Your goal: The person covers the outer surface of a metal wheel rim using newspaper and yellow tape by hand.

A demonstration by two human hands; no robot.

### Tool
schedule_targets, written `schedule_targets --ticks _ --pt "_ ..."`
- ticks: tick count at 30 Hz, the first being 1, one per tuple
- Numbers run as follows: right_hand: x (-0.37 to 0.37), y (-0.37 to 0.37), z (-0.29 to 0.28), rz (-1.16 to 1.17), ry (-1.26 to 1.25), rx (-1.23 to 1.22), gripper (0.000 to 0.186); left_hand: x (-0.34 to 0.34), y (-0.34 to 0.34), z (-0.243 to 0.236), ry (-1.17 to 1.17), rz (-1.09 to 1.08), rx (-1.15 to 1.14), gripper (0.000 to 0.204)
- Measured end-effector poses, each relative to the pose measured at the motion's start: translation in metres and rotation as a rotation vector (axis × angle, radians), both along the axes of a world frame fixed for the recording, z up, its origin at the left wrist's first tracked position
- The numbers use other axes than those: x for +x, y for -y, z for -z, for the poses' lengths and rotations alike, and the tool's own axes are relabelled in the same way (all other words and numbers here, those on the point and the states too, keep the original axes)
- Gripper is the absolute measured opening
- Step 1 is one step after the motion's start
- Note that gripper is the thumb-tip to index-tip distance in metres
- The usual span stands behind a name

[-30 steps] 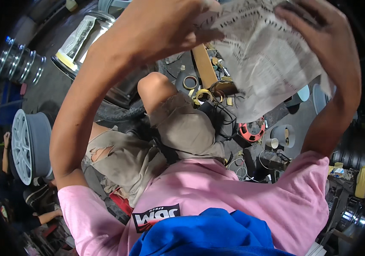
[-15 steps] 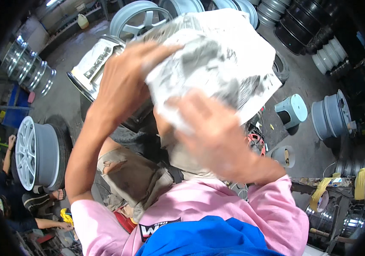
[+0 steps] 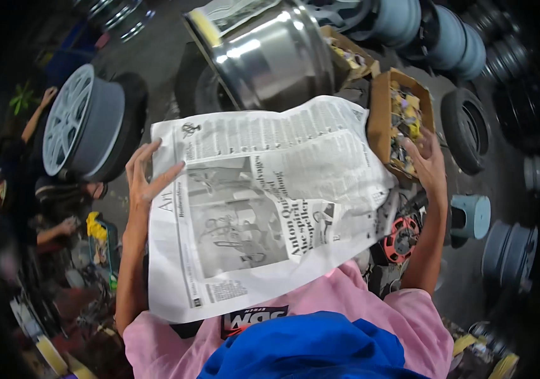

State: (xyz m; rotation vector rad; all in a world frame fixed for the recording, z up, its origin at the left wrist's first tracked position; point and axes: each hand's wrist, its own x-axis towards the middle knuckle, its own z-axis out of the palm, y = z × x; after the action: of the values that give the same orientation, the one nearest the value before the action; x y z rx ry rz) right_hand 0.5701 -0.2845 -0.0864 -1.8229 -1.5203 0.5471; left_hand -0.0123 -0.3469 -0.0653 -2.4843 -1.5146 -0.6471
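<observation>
A wide printed newspaper sheet [image 3: 238, 215] spreads over my lap, slightly creased, its right edge crumpled. My left hand [image 3: 146, 174] is at the sheet's left edge, thumb across the page and fingers along the margin, holding it. Off the right edge is my right hand [image 3: 429, 164], fingers apart with nothing in them, over the near end of a cardboard box [image 3: 380, 117] of scraps. Just beyond the paper lies a polished metal wheel rim [image 3: 270, 57] on its side. Its far left face bears more newspaper [image 3: 235, 14] and a yellow strip [image 3: 205, 26] along the edge.
Grey rims [image 3: 396, 22] and a tyre [image 3: 466, 129] stand at the far right. A pale blue stool [image 3: 471, 216] and a red reel [image 3: 401, 240] are nearer. At left, a person's arm [image 3: 39, 114] shows beside a white spoked wheel [image 3: 67, 120].
The crumpled newspaper has come down toward me and lies spread out. My right hand has moved from the sheet out to the right. The view has shifted, bringing the scrap box into sight.
</observation>
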Motion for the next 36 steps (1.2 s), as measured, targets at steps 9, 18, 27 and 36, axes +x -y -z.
schedule_targets --ticks 9,18,27,36 --pt "0.024 -0.012 0.120 -0.068 -0.496 -0.834 0.085 -0.027 0.032 -0.017 1.756 -0.424 -0.995 0.072" --pt "0.020 0.001 0.124 -0.224 -1.102 -0.676 0.041 -0.001 0.059 -0.014 1.215 -0.582 -1.377 0.043" --pt "0.043 0.002 0.074 -0.313 -0.967 -0.407 0.041 -0.054 0.047 0.017 1.245 -0.385 -0.870 0.017" --pt "0.011 0.004 0.051 -0.492 -0.603 -0.174 0.020 -0.088 0.049 0.059 1.646 0.064 -0.952 0.020"
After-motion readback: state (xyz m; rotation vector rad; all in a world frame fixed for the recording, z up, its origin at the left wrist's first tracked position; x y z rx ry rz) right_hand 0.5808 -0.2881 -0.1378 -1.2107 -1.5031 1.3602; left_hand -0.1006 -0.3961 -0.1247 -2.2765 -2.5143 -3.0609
